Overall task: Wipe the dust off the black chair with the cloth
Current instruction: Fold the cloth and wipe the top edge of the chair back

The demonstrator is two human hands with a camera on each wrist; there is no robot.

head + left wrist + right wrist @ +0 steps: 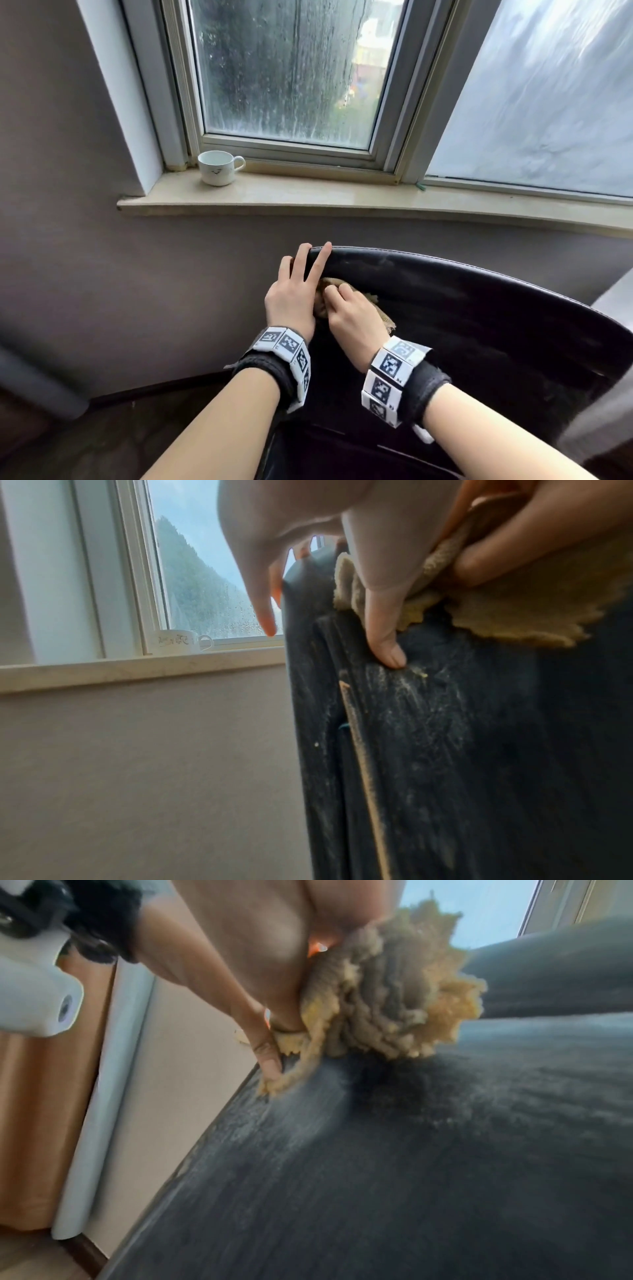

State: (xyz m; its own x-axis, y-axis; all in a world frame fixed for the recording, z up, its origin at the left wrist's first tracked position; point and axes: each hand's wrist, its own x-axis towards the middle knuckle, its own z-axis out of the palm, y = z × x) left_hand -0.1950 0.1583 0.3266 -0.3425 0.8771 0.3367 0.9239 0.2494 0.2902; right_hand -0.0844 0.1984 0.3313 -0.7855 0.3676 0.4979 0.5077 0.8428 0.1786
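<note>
The black chair (479, 308) stands below the window, its curved back facing me. Pale dust streaks show on its surface (411, 702). My left hand (294, 294) lies over the back's top left corner with straight fingers. Its thumb (383, 637) presses on the front face. Beside it, my right hand (349, 311) grips a bunched tan cloth (387, 323) and holds it against the chair back near that corner. The cloth (387, 996) bulges out of the fist onto the dusty chair (411, 1150). The cloth (507, 615) touches the left thumb.
A white cup (217, 168) stands on the stone windowsill (342, 200) to the upper left of the chair. The grey wall is right behind the chair back. Grey fabric (609, 377) hangs at the right edge. A white vertical pipe (113, 1069) stands left of the chair.
</note>
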